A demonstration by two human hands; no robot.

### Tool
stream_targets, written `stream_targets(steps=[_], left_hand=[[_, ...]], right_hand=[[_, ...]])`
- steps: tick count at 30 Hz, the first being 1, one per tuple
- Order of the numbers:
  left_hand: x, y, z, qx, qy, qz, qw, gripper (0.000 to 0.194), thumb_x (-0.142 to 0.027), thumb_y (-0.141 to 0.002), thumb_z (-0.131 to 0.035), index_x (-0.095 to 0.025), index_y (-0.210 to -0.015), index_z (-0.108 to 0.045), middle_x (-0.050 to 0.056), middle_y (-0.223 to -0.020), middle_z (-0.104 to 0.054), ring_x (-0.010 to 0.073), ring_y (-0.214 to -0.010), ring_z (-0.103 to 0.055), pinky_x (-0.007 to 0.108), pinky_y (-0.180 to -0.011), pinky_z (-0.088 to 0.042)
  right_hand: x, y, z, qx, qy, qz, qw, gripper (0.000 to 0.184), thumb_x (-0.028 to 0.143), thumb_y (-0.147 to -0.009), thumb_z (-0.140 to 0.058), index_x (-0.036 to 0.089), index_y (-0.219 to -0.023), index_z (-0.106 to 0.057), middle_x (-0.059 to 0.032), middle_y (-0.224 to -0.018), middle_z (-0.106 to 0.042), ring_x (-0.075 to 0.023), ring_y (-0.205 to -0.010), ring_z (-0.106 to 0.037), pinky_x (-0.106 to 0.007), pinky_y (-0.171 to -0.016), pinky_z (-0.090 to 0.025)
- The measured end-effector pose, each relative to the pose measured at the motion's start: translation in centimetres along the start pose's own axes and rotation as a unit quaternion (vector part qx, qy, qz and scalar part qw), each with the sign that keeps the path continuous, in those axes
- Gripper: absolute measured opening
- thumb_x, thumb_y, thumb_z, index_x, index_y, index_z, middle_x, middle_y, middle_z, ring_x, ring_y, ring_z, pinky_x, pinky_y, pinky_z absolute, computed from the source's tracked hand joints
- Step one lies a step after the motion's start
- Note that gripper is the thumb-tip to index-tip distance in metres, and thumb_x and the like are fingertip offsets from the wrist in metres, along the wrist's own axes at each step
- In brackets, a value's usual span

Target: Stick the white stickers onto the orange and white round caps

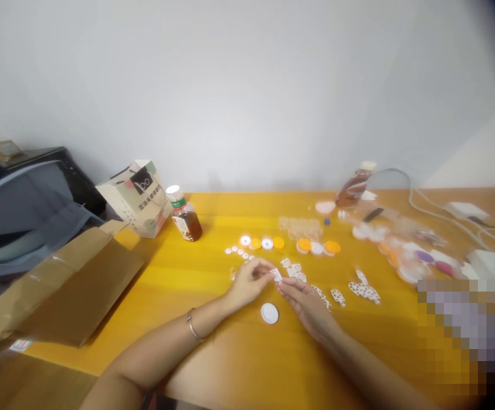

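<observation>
My left hand (247,282) and my right hand (302,299) meet over the yellow table (213,285), both pinching a small white perforated plastic piece (276,275) between their fingertips. A thin bracelet sits on my left wrist. A white round cap (269,313) lies just below my hands. More white perforated pieces (364,290) are scattered to the right, and small white rings (239,251) lie beyond my left hand. A row of white and orange discs (302,245) stands farther back.
A brown bottle with a white cap (185,216) and a small paper bag (139,196) stand at the back left. Flat cardboard (60,285) covers the left edge. Another bottle (354,185), cables, a white adapter (465,210) and coloured discs (418,256) crowd the right.
</observation>
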State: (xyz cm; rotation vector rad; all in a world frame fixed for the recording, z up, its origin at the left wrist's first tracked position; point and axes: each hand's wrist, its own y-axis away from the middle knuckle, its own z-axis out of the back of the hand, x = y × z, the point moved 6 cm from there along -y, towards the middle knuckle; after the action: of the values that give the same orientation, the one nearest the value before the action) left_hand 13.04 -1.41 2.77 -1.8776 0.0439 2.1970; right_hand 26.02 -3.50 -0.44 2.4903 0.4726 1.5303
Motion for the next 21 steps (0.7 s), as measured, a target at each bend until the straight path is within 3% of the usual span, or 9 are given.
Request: stream_targets(steps=[8, 13, 21], left_hand=[[0.5, 0.1, -0.3, -0.01, 0.124, 0.036, 0.992, 0.024, -0.029, -0.069, -0.064, -0.012, -0.086, -0.056, 0.005, -0.081, -0.062, 0.0119, -0.074, -0.058, 0.026, -0.075, -0.046], [0.4, 0.2, -0.2, -0.009, 0.122, 0.055, 0.991, 0.029, -0.03, -0.068, -0.065, -0.013, -0.09, -0.059, 0.005, -0.081, -0.062, 0.0117, -0.074, -0.058, 0.026, -0.076, -0.045], [0.8, 0.5, -0.6, 0.004, 0.102, 0.085, 0.991, 0.03, -0.034, -0.067, -0.065, -0.011, -0.086, -0.061, 0.007, -0.082, -0.064, 0.0133, -0.073, -0.059, 0.026, -0.074, -0.046]], right_hand=[[0.3, 0.2, -0.1, 0.001, 0.029, 0.012, 1.0, 0.019, 0.028, -0.052, -0.076, 0.02, -0.067, -0.066, -0.0011, -0.07, -0.067, -0.0173, -0.075, -0.062, -0.033, -0.081, -0.045], [0.5, 0.2, -0.2, 0.002, 0.042, 0.029, 0.999, 0.021, 0.03, -0.053, -0.076, 0.02, -0.067, -0.065, -0.0007, -0.069, -0.067, -0.0156, -0.071, -0.06, -0.032, -0.078, -0.045], [1.4, 0.2, -0.3, -0.007, 0.163, 0.093, 0.982, 0.022, 0.041, -0.06, -0.07, 0.02, -0.061, -0.064, 0.0006, -0.061, -0.062, -0.014, -0.062, -0.056, -0.029, -0.069, -0.045]])
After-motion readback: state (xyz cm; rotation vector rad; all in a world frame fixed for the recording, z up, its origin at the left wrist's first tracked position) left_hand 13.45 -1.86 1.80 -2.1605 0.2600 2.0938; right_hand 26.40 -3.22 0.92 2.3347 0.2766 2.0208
